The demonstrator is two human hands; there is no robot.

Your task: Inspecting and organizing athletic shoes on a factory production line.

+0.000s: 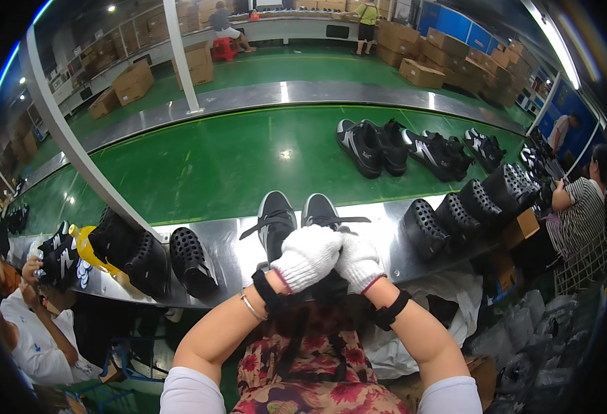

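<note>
The left shoe [276,222] and right shoe [319,209], black-topped with rounded pale-grey toe edges and flat dark laces [353,219] splayed outward, stand side by side on a shiny metal ledge [390,238]. In coarse white knit gloves [363,265], the left hand [310,257] and right hand [357,258] meet over the shoes' nearer parts, fingers curled inward; I cannot tell what they grip.

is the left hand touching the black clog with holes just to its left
Apart. The head view shows a bare strip of metal bench between the gloved left hand and the black clog.
</note>
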